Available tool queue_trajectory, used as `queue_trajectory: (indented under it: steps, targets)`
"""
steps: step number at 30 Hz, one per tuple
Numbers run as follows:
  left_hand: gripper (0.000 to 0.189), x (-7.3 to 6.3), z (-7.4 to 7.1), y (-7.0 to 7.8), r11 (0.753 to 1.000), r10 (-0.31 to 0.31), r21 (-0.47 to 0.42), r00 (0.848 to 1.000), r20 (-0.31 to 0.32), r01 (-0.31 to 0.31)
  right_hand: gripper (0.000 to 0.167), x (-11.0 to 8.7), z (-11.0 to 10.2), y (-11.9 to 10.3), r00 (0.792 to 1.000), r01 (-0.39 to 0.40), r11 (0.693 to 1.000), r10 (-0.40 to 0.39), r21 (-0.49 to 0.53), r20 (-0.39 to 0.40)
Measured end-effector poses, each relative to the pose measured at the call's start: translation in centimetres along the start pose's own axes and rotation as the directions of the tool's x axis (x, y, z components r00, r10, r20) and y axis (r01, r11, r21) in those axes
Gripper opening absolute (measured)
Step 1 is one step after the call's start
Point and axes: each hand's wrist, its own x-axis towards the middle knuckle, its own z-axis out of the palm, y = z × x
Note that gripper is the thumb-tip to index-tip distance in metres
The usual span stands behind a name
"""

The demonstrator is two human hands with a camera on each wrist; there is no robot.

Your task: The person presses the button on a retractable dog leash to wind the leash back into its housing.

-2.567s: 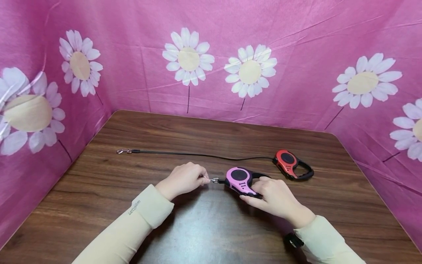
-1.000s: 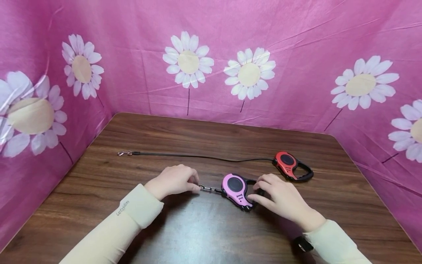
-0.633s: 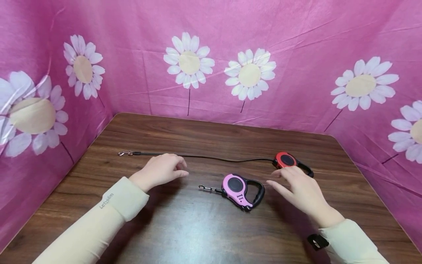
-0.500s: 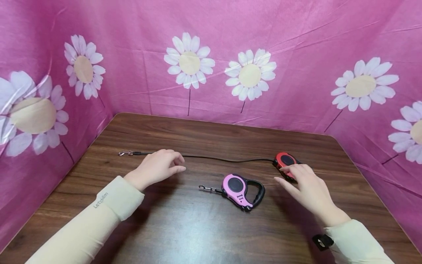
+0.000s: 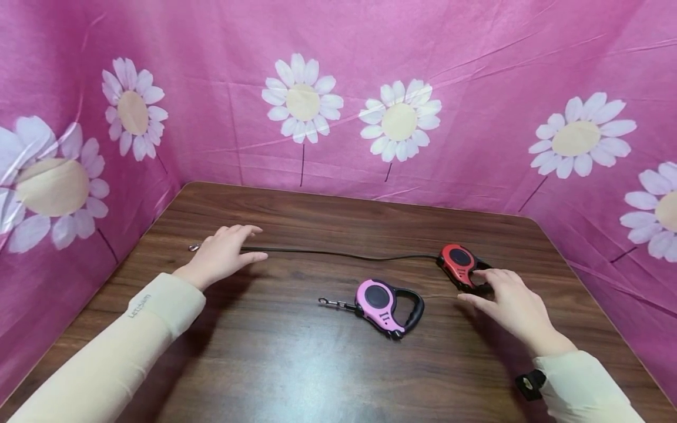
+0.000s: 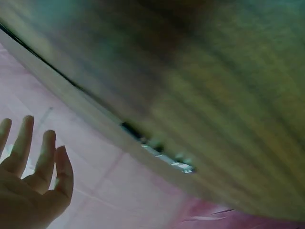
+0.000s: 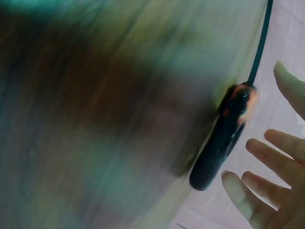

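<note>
Red leash reel [image 5: 461,265] sits far right on the table [image 5: 296,376], its black cord [image 5: 338,254] paid out leftward to a metal clip [image 5: 194,247] at the far left. My right hand [image 5: 515,310] is at the reel's loop handle, fingers spread and relaxed; fingertips look to be touching the handle, not wrapped round it. My left hand [image 5: 222,254] hovers over the clip end of the cord, fingers straight, holding nothing; I can't tell if it touches. Pink leash reel [image 5: 385,305] lies in the middle, near side of the cord, well apart from both hands, short clip sticking out left. Writing: small grey lettering on my left cream sleeve [image 5: 140,305], reads roughly "Letsslim", not sharp. Both wrist views are motion-blurred; the right one shows the red reel edge-on beside spread fingers [image 7: 281,151]. Surface is dark wood-grain with glare near me. Pink cloth with white daisies [image 5: 301,100] walls off three sides.
</note>
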Motion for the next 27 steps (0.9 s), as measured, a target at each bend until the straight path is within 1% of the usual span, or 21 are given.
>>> queue_trajectory:
  steps: [3, 6, 8, 12, 17, 21, 24, 27]
  targets:
    - [0.064, 0.1, -0.3, -1.3, 0.998, -0.062, -0.021, 0.997, 0.040, 0.063, 0.080, 0.3, 0.3, 0.3, 0.999, -0.014, 1.000, 0.015, -0.009, 0.052]
    - [0.066, 0.0, -0.5, -2.7, 0.994, -0.109, 0.005, 0.991, 0.075, 0.109, 0.082, 0.8, 0.7, 0.3, 0.997, -0.018, 1.000, 0.019, -0.023, 0.081]
    - [0.066, 0.0, -0.5, -3.6, 0.991, -0.133, 0.030, 0.987, 0.094, 0.131, 0.079, 1.2, 1.0, 0.3, 0.995, -0.016, 0.999, 0.019, -0.028, 0.099]
    - [0.063, 0.0, -0.6, -5.1, 0.986, -0.160, 0.072, 0.981, 0.114, 0.153, 0.068, 1.7, 1.4, 0.4, 0.992, 0.003, 1.000, -0.001, -0.011, 0.124]
    - [0.058, -0.2, -0.9, -6.6, 0.982, -0.179, 0.084, 0.974, 0.136, 0.169, 0.059, 2.0, 2.1, 0.4, 0.992, 0.018, 0.999, -0.021, 0.028, 0.125]
    - [0.045, -0.3, -1.3, -7.7, 0.980, -0.189, 0.090, 0.970, 0.150, 0.177, 0.042, 2.2, 2.3, 0.3, 0.993, 0.069, 0.997, -0.072, 0.041, 0.093]
    - [0.032, -0.4, -1.7, -8.4, 0.976, -0.216, 0.078, 0.962, 0.166, 0.206, 0.026, 2.4, 2.3, 0.2, 0.990, 0.120, 0.992, -0.123, 0.041, 0.063]
    - [0.022, -0.4, -2.0, -8.7, 0.974, -0.225, 0.072, 0.956, 0.190, 0.215, 0.018, 2.6, 2.3, 0.2, 0.989, 0.136, 0.990, -0.139, 0.043, 0.055]
